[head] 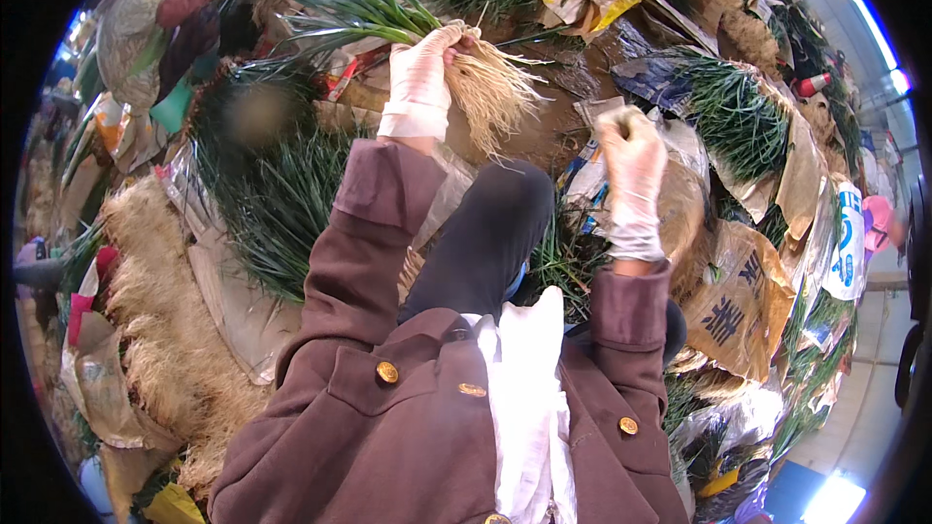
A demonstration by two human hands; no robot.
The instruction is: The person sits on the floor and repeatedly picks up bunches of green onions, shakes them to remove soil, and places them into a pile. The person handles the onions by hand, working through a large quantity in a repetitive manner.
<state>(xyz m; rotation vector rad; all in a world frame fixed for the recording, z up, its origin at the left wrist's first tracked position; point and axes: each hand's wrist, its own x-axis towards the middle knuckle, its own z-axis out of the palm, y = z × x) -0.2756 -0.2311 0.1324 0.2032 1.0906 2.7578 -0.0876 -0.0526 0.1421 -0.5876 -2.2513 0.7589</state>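
My left hand (426,76), in a thin pale glove, grips a bunch of leafy green plants (364,7) near the base of the stems. The leaves spread to the upper left, and long cream-coloured roots (495,91) hang to the right of the fingers. To the right of the roots and apart from them, my right hand (632,160) is raised in a similar glove with its fingers curled in. Whether anything small lies between those fingers cannot be told. Under both hands is wet brown ground (557,138).
Green leaf piles lie at the left (277,196) and right (739,113). A long stack with pale roots (167,320) is at the lower left. Printed brown sacks (735,298) lie to the right. Another person (138,36) is at the upper left. My bent knee (510,196) is between my arms.
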